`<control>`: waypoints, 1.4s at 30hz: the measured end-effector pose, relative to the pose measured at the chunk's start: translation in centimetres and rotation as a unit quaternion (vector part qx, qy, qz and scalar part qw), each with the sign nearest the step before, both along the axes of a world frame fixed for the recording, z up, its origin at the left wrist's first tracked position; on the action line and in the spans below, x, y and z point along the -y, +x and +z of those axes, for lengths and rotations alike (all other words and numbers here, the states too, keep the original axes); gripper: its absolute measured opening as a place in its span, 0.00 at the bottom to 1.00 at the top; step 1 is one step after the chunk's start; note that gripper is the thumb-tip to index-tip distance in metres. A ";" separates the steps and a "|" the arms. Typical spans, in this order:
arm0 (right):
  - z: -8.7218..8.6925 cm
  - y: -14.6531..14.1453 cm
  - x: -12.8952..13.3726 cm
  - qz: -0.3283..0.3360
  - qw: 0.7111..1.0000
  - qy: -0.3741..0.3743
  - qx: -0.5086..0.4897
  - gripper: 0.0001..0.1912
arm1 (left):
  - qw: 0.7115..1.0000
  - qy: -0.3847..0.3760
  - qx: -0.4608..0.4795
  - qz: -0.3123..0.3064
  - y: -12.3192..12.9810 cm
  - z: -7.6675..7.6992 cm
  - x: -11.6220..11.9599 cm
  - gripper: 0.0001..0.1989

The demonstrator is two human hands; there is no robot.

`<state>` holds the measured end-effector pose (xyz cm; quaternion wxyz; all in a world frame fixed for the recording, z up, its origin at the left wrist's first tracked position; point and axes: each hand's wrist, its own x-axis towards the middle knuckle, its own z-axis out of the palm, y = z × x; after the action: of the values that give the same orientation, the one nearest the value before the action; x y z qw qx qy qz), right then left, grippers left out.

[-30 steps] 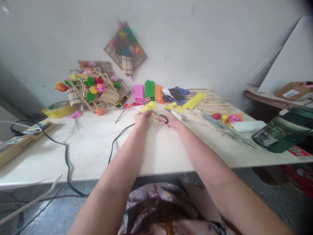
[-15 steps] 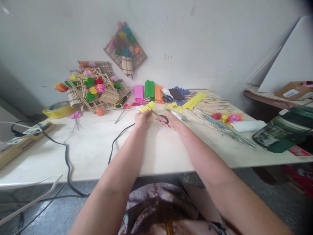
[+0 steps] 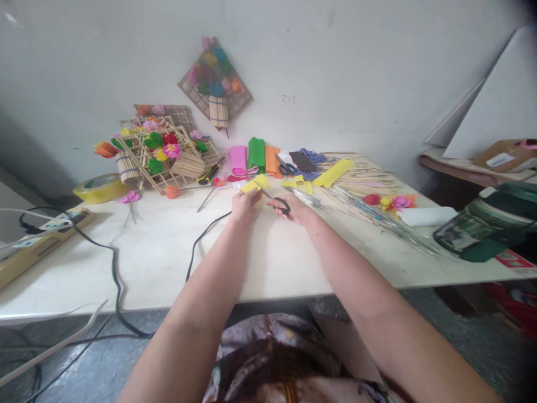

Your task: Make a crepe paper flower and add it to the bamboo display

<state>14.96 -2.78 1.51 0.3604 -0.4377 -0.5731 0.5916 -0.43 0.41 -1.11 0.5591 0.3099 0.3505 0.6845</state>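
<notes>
My left hand is closed on a piece of yellow paper over the middle of the white table. In my right hand is a pair of scissors, fingers at the dark handles. The blades point up and left and meet the yellow paper. Whether the blades are open or closed is too small to tell. Just behind lie more yellow scraps and a yellow strip.
Flower-decorated stick frames, yellow tape and a power strip lie left. Rolled green paper and a phone stand behind. Wires and a green bottle are at right. A black cable crosses the left.
The yellow paper and my left hand have shifted very slightly to the right. Both hands keep their hold.
</notes>
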 end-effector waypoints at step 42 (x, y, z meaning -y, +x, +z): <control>0.2 0.2 0.2 0.019 1.000 -0.005 0.000 0.15 | 1.000 0.013 -0.001 0.007 -0.2 -0.4 -0.4 0.08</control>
<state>15.15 -3.01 1.70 0.3469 -0.4286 -0.5786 0.6010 -0.61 0.82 -1.50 0.5498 0.3151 0.3442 0.6928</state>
